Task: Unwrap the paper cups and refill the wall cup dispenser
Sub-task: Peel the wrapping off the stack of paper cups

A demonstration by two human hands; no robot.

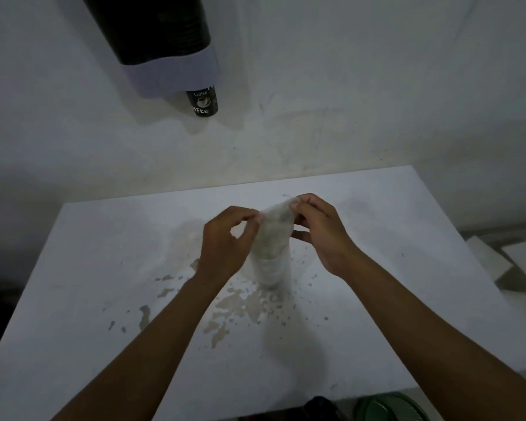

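A stack of paper cups in a thin clear plastic wrap (272,253) stands upright on the white table (104,268), blurred. My left hand (225,241) pinches the wrap near its top on the left side. My right hand (322,232) pinches the top of the wrap on the right side. The wall cup dispenser (164,41) hangs on the wall at the upper left, dark above and pale at its base. A black coffee-print cup (202,103) pokes out of its bottom.
Brownish stains and flaked patches mark the tabletop around the stack. White slabs (504,262) lie beyond the table's right edge. A green round object (386,408) and a dark object (319,405) show below the near edge. The wall is close behind the table.
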